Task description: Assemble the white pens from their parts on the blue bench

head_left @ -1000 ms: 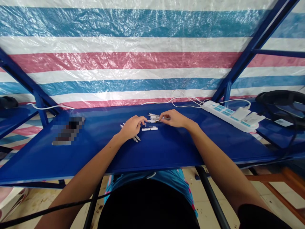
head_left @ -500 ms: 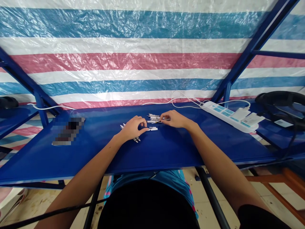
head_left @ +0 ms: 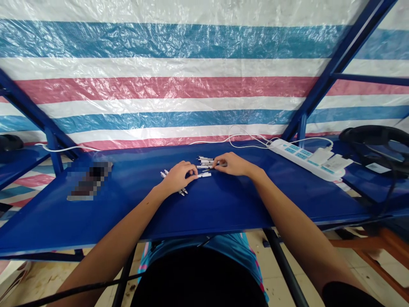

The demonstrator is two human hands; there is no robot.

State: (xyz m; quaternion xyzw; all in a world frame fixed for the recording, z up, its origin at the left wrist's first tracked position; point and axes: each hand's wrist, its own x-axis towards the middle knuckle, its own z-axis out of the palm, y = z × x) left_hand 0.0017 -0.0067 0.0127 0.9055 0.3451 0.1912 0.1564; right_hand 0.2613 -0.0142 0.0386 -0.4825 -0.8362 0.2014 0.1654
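My left hand has its thumb and fingers closed at the left end of a white pen part low over the blue table. Under and beside that palm lie a few white pens, their tips showing below it. My right hand pinches a thin pen piece with a grey end. Left of its fingertips, several white pens lie close together. The small parts between the two hands are too fine to tell apart.
On the blue table a blurred-out flat object lies at the left. A white power strip with plugged-in adapters stands at the right, its cable running along the back. Blue posts and a striped sheet rise behind.
The whole view has shifted slightly downward in the frame. Both hands stay nearly where they were, and the grey-ended piece in my right hand shows more clearly.
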